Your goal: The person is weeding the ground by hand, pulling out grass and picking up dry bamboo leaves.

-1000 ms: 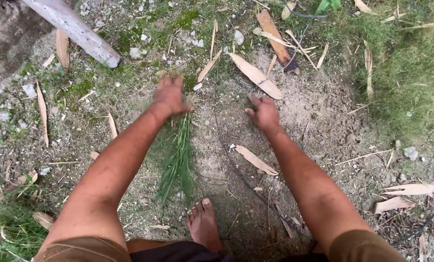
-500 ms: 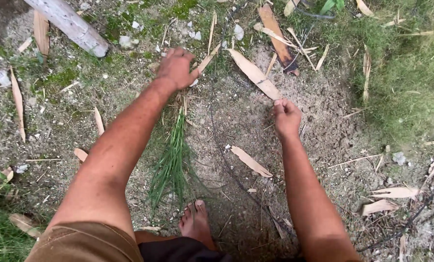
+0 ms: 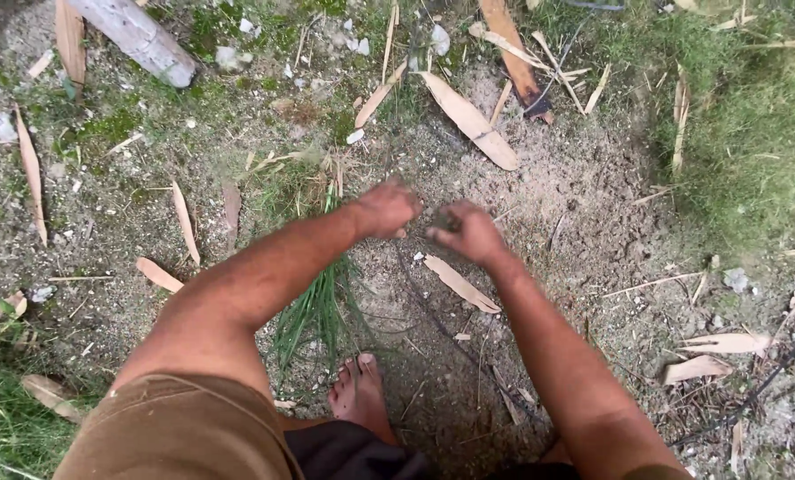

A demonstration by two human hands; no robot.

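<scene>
At far left, a pale grey length of pole (image 3: pixel 135 36) lies tilted across the top corner on mossy, gritty ground (image 3: pixel 584 178), with dry tan bamboo sheaths (image 3: pixel 470 120) scattered flat all about, long, papery and pointed. Moving right, a tuft of thin green grass blades (image 3: pixel 319 307) lies fanned on the soil beside the bare foot (image 3: pixel 362 400), loose and untouched by either hand. Compared with a second ago, both hands have drawn back from the far ground and come together over the bare soil: the left hand (image 3: pixel 386 209), which half a second earlier reached well forward near the upper sheaths, now sits close above the top of the grass tuft, fingers curled inward, its grip closed or nearly so; whether it holds anything I cannot tell, as the frame is motion-blurred. The right hand (image 3: pixel 468 233) has moved inward to meet it, almost touching, fingers bent around what looks like a small dark clod or pinch of soil; the blur prevents confirming this. In my judgement the work has shifted from reaching out across the ground to handling something small between the two hands. Just below the right hand lies one narrow sheath (image 3: pixel 459 284), flat on the crumbly, pale brown dirt. Further right, the soil gives way to dense soft green grass (image 3: pixel 753 133).
</scene>
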